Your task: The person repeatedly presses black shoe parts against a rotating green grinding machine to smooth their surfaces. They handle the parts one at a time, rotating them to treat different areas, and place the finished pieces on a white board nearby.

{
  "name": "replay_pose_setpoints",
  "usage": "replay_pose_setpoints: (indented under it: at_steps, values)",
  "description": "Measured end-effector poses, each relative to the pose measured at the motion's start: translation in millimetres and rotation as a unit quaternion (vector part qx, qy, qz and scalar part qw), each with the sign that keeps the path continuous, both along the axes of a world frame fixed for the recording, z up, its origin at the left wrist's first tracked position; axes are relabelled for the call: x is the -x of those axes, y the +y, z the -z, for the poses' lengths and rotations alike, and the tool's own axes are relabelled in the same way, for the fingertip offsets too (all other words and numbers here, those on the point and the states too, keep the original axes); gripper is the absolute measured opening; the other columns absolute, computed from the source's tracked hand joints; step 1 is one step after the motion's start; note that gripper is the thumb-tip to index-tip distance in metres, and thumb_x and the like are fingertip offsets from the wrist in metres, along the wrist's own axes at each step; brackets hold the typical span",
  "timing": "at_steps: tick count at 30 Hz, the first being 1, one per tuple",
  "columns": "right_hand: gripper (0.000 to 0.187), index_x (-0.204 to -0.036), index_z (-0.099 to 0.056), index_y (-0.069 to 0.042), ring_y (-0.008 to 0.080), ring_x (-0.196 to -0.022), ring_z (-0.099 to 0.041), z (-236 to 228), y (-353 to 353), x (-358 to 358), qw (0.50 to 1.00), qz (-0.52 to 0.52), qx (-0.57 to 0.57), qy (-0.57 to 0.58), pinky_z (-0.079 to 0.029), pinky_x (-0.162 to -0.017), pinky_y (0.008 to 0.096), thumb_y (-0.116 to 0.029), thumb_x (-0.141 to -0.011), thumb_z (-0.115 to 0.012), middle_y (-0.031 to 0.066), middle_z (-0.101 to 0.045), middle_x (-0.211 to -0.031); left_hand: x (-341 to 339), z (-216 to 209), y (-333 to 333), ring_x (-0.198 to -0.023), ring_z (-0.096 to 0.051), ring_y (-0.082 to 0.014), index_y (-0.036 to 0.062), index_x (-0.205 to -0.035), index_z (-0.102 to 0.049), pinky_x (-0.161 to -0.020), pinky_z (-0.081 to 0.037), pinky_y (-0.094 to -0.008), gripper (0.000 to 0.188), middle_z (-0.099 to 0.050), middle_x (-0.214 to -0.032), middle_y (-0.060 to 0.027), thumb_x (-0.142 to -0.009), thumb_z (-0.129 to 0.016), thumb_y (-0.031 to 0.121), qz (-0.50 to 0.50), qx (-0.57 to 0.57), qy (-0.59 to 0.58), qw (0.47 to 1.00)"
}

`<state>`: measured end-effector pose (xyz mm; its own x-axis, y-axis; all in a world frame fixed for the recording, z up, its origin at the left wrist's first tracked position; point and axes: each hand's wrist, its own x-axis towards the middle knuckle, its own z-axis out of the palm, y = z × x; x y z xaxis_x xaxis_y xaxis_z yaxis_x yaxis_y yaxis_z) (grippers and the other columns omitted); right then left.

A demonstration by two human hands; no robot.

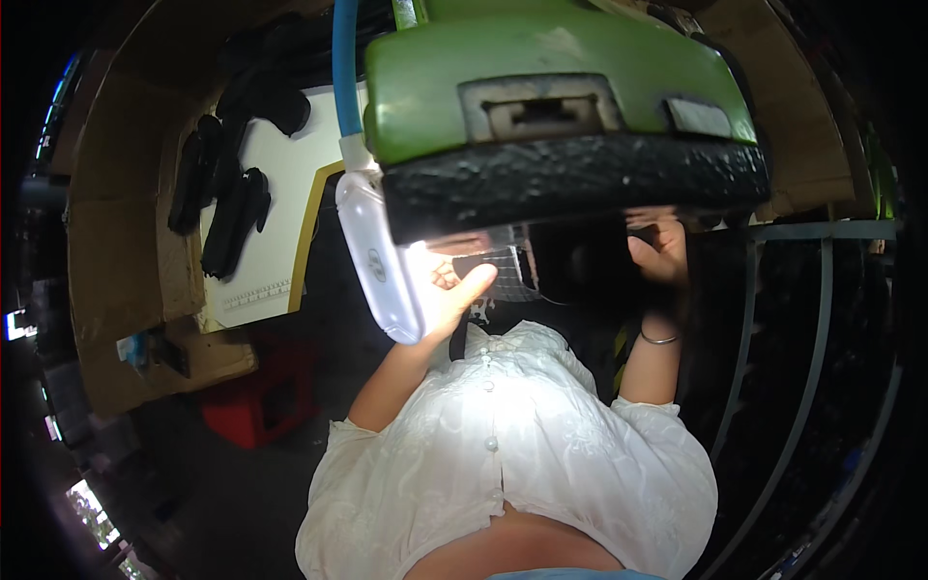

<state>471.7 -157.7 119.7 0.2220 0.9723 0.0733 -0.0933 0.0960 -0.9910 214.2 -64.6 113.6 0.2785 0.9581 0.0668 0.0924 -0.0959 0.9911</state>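
A large green machine head [541,77] with a black textured lower edge hangs over both my hands and hides part of them. Beside it, my left hand [447,295] is partly covered by a lit white lamp [379,256]; its thumb points right and lies on the edge of a dark piece with pale grid lines [505,271]. On the other side, my right hand [663,253] has its thumb and fingers closed at the edge of a black piece [580,263]. Deep shadow keeps me from telling whether the black and gridded parts are one piece.
Several black bundled pieces [237,222] lie on a white board [266,242] with a yellow edge, at the left. Cardboard walls [126,213] stand around it. Below sits a red stool [256,406]. Grey metal bars [817,319] run down the right side. A blue lamp arm [346,68] rises beside the machine.
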Motion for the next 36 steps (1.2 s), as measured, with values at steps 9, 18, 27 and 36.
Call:
replay_pose_setpoints:
  at_steps: [9, 18, 27, 36]
  values:
    - [0.025, -0.099, -0.064, 0.002, 0.0069, -0.073, -0.057, -37.7, -7.4, -34.2, 0.836, 0.492, -0.144, -0.197, -0.046, -0.065, 0.0192, -0.009, -0.077, -0.07, 0.0035, -0.064, -0.085, 134.9, 82.6, 87.3, -0.108, -0.051, -0.0279, -0.0038, -0.115, -0.052, -0.096, -0.036, -0.038, 0.043, -0.054, -0.116, -0.0166, -0.077, -0.063, 0.013, -0.117, -0.201, 0.261, 0.937]
    - [0.043, -0.111, -0.059, -0.001, 0.0318, -0.113, -0.05, -6.8, -17.6, -179.2, 0.669, 0.453, 0.144, -0.571, -0.037, -0.096, 0.0395, -0.037, -0.087, -0.056, 0.0193, -0.056, -0.115, 229.1, 58.9, 164.1, -0.122, -0.037, -0.0375, -0.0029, -0.121, -0.049, -0.102, -0.029, -0.0459, 0.063, -0.041, -0.131, -0.0228, -0.073, -0.07, 0.033, -0.296, -0.225, 0.578, 0.727]
    - [0.018, -0.096, -0.064, 0.001, 0.0287, -0.106, -0.055, 11.7, -14.2, -92.2, 0.682, 0.427, -0.036, -0.593, -0.042, -0.09, 0.0365, -0.011, -0.082, -0.062, 0.0148, -0.059, -0.113, 236.9, 53.1, 148.5, -0.104, -0.052, -0.0332, 0.0056, -0.109, -0.056, -0.091, -0.038, -0.0413, 0.041, -0.057, -0.106, -0.0177, -0.068, -0.057, 0.006, -0.267, -0.207, 0.613, 0.715]
    - [0.01, -0.083, -0.06, 0.002, 0.0298, -0.091, -0.058, 1.9, 12.3, -28.5, 0.768, 0.327, -0.102, -0.541, -0.044, -0.082, 0.0359, 0.003, -0.073, -0.062, 0.0139, -0.062, -0.095, 239.6, 28.8, 148.0, -0.096, -0.056, -0.0291, 0.0068, -0.101, -0.057, -0.094, -0.036, -0.0415, 0.036, -0.059, -0.103, -0.0113, -0.067, -0.064, 0.016, -0.214, -0.195, 0.512, 0.809]
